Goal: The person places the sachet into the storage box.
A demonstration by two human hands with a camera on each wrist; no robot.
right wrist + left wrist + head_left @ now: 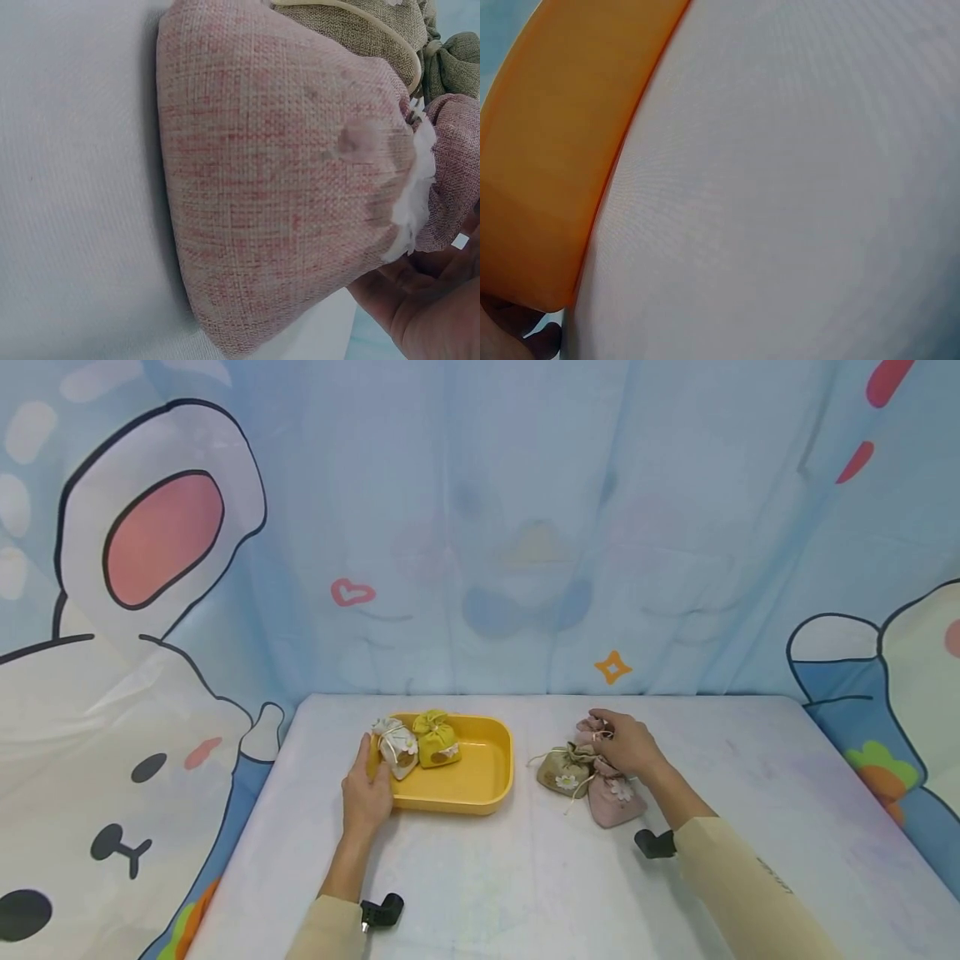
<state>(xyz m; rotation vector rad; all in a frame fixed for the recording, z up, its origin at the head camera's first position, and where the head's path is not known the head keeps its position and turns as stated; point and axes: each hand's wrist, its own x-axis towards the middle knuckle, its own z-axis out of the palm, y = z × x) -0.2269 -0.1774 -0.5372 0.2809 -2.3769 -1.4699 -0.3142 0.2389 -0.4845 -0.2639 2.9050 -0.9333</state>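
Note:
My left hand (367, 793) grips the left end of a yellow plastic tray (487, 793), and its curled fingers show at the tray's corner in the left wrist view. Inside the tray lie a whitish drawstring pouch (397, 747) and a yellow drawstring pouch (437, 743), side by side at the left. To the right, my right hand (628, 745) pinches a pink drawstring pouch (590, 727), partly hidden by the fingers. Just in front of it rest an olive pouch (564, 774) and another pink pouch (277, 165), each with a white flower in the head view.
A white tabletop (480, 877) carries everything, with its far edge against a light blue printed curtain (525, 527). Black wrist mounts (382, 910) stick out by both sleeves. Bare tabletop separates the tray from the pouches on the right.

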